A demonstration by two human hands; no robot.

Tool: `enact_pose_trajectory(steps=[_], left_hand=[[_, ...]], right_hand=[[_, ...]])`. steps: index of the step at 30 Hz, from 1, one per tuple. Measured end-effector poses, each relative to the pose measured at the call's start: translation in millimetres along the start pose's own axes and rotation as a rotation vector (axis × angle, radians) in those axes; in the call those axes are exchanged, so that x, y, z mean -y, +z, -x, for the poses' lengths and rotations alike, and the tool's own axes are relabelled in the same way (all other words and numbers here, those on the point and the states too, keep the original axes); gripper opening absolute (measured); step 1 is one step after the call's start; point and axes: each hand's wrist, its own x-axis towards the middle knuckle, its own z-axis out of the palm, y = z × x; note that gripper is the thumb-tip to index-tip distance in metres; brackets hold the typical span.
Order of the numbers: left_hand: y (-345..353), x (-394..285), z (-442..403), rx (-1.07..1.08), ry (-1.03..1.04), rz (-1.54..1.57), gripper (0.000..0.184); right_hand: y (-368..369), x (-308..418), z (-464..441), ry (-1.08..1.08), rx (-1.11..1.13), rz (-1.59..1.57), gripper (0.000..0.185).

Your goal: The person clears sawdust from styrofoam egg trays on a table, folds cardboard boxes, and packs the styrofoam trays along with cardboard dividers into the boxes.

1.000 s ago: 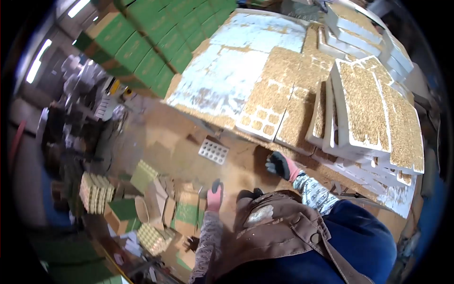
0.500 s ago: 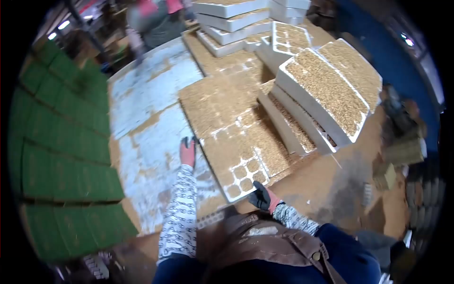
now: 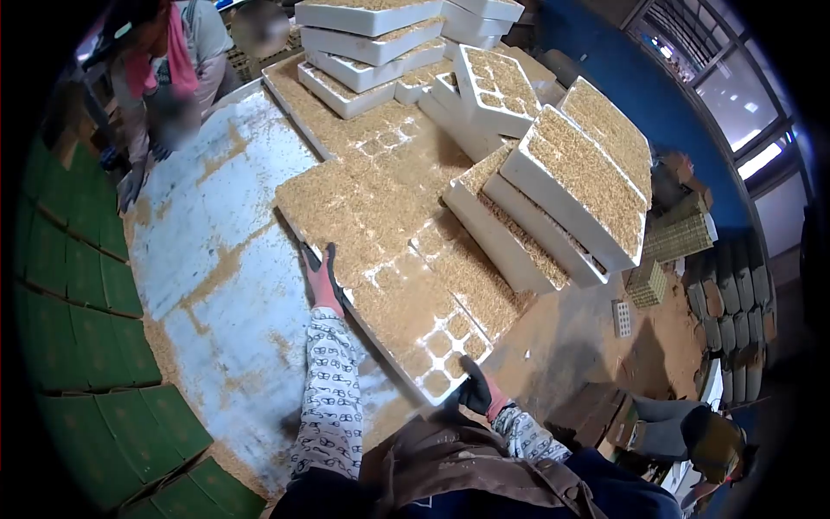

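- Holding the left hand (image 3: 323, 281) half open at the left long edge of the near foam tray (image 3: 415, 316), spreading thumb from fingers.
- Curling the right hand (image 3: 477, 389) partly shut at the tray's short near end, low in the centre of the frame.
- Being unable to tell a firm grip from a mere touch in either hand.
- Finding the tray at frame centre, beside the pale blue tabletop (image 3: 233, 294), running its long axis from lower right to upper left, and pointing its end with white cell rims (image 3: 447, 343) toward the lower right.
- Seeing stacked foam trays (image 3: 372, 45) at upper centre, leaning foam trays (image 3: 584, 190) right of centre, green cartons (image 3: 86, 355) along the left.
- Noticing a co-worker (image 3: 194, 52) at upper left.
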Motion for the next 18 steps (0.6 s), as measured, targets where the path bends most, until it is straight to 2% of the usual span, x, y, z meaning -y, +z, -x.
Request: enact_pose_trajectory(steps=[1,2,3,4,5,6,7,8,10,11,12,14,16,17,18], left_hand=[[-10.8,10.6,-17.9,0.017,-0.115,0.022,0.077],[-16.7,9.1,-27.7,0.038,-0.23,0.04,0.08],[-22.9,9.2,-31.9,0.074,-0.144,-0.001,0.081],[-20.9,-2.1,-28.7,0.111,-0.056,-0.033,0.082],[-26.6,-2.1,-38.5,0.011,0.017,-0.204,0.082],[-37.8,-0.7,-42.9,-0.033,0.07,-0.196,0.074],[-48.4,-0.7,-46.5,-0.077,0.124,-0.189,0.066],[-56.5,-20.5,-35.4,-0.101,0.141,-0.147,0.069],[-64.0,-67.8,4.3,-0.127,0.211,-0.146,0.08],[-89.3,-55.1,-5.7,-0.144,0.448,-0.267,0.08],[-105.4,-57.7,-1.8,-0.221,0.491,-0.417,0.081],[-164.9,-48.0,-21.0,-0.048,0.225,-0.172,0.075],[-145.7,-88.4,32.4,0.088,0.016,0.175,0.063],[-140.8,-103.4,54.5,0.145,-0.078,0.315,0.058],[-143.9,-103.9,63.7,0.162,-0.078,0.33,0.057]], right_hand=[[29.0,2.8,15.2,-0.072,-0.134,0.292,0.025],[39.2,1.6,18.8,-0.065,-0.211,0.304,0.026],[49.6,0.6,22.4,-0.057,-0.288,0.314,0.028],[52.9,-4.0,26.9,-0.228,-0.255,0.529,0.028],[58.1,-6.5,32.7,-0.405,-0.22,0.752,0.028],[64.2,-8.1,39.3,-0.577,-0.183,0.974,0.028],[94.3,0.5,56.0,-0.426,-0.236,0.64,0.027],[124.6,9.1,72.9,-0.317,-0.326,0.281,0.026],[138.2,24.7,98.8,-0.284,-0.283,0.24,0.034],[147.4,30.5,119.2,-0.366,-0.246,0.2,0.033],[150.2,35.3,134.9,-0.44,-0.21,0.156,0.033],[138.0,55.5,148.3,-0.425,-0.252,0.198,0.03],[142.2,78.0,170.7,-0.565,-0.308,0.306,0.03],[159.2,93.4,183.4,-0.59,-0.327,0.246,0.029],[179.7,110.9,197.1,-0.609,-0.339,0.185,0.029]])
